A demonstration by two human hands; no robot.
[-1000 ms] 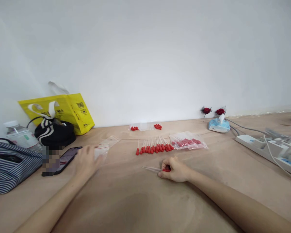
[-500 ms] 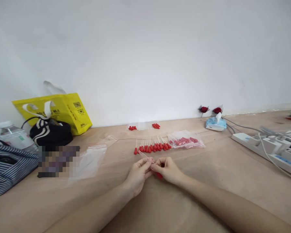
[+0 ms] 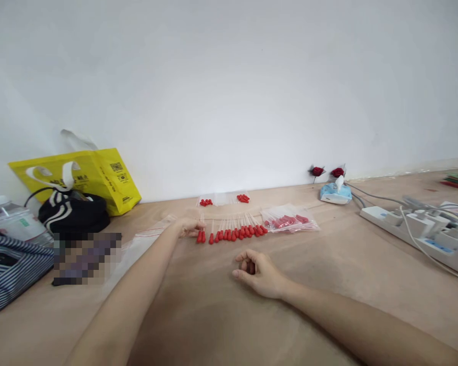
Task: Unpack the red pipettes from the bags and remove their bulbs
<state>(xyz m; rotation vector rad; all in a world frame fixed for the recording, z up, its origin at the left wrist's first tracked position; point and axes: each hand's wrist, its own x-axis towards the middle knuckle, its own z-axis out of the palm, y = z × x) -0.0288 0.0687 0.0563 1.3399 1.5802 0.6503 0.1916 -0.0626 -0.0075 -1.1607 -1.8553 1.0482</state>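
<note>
The left hand point(image 3: 191, 227) has its fingertips at a pair of red-headed sticks point(image 3: 201, 237), at the left end of the stick row point(image 3: 241, 233); whether they are clamped on it cannot be determined. The right hand point(image 3: 261, 275) is positioned nearer the wearer than the row, thumb and index finger apart, remaining fingers curled. The hands are separated. Clear zip bags point(image 3: 290, 219) containing red-headed pieces adjoin the row's right end, on the brown tabletop point(image 3: 198, 300).
</note>
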